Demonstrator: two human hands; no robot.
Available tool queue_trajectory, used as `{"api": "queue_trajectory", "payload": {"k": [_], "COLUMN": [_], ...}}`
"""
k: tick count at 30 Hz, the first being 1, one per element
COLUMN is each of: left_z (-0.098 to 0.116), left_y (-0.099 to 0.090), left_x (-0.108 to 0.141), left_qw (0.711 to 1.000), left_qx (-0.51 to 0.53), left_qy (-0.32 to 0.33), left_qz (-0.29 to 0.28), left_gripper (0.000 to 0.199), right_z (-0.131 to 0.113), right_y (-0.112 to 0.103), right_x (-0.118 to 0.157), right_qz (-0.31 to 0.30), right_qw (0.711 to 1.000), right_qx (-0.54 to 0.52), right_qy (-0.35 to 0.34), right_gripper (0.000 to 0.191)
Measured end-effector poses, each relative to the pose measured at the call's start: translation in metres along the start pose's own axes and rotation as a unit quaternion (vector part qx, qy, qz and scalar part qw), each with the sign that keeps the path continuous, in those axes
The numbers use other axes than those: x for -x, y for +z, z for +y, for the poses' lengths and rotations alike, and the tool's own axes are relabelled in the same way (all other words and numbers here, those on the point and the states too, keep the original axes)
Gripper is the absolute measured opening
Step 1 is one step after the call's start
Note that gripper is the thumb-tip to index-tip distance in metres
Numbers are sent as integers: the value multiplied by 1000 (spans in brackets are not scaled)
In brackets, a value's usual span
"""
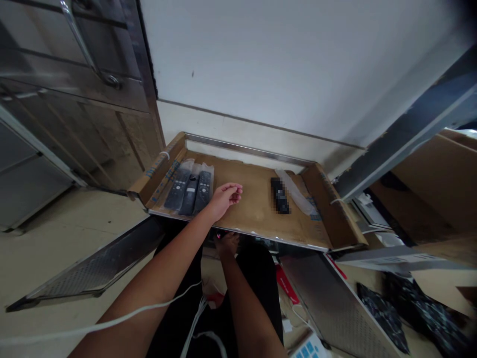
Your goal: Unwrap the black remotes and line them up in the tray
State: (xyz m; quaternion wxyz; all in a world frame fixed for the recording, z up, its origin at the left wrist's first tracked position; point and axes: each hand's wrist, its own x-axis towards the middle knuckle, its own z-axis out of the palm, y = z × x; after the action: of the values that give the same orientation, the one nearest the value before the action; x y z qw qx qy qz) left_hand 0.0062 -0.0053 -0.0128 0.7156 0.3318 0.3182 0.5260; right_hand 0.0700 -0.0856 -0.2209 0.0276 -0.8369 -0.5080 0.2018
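I see the left hand (226, 199) over the brown cardboard tray (253, 211), its fingers loosely curled. The right hand (227, 242) is under the tray's front edge; I can't tell if it grips anything. Three bagged remotes (191, 191) lie at the tray's left end. A black remote (280, 196) lies nearer its right end, beside a cloudy bag (297, 193).

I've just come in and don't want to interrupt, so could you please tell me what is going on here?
A person's left hand is loosely curled over a cardboard tray, nothing visible in it, beside three bagged remotes. The right hand is below the tray's front edge, apparently holding a dark item too obscured to identify. Farther right on the tray lie a pixelated dark object and a plastic sleeve.
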Motion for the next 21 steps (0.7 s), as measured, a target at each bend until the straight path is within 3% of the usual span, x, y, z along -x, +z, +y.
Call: {"api": "queue_trajectory", "payload": {"k": [10, 16, 18, 21], "left_z": [1, 2, 3, 3], "left_y": [2, 4, 5, 6], "left_x": [2, 3, 5, 8], "left_qw": [1000, 1000, 1000, 1000], "left_qx": [1, -7, -10, -12], "left_qy": [2, 7, 8, 19], "left_qz": [1, 4, -2, -7], "left_gripper": [16, 21, 23, 24], "right_z": [3, 7, 11, 30], "right_y": [1, -12, -25, -53], "right_x": [5, 18, 30, 55], "right_qz": [15, 27, 22, -68], "right_qw": [1000, 1000, 1000, 995], "right_qx": [5, -14, -20, -45], "right_qy": [-14, 5, 7, -65], "right_gripper": [87, 93, 88, 58]}}
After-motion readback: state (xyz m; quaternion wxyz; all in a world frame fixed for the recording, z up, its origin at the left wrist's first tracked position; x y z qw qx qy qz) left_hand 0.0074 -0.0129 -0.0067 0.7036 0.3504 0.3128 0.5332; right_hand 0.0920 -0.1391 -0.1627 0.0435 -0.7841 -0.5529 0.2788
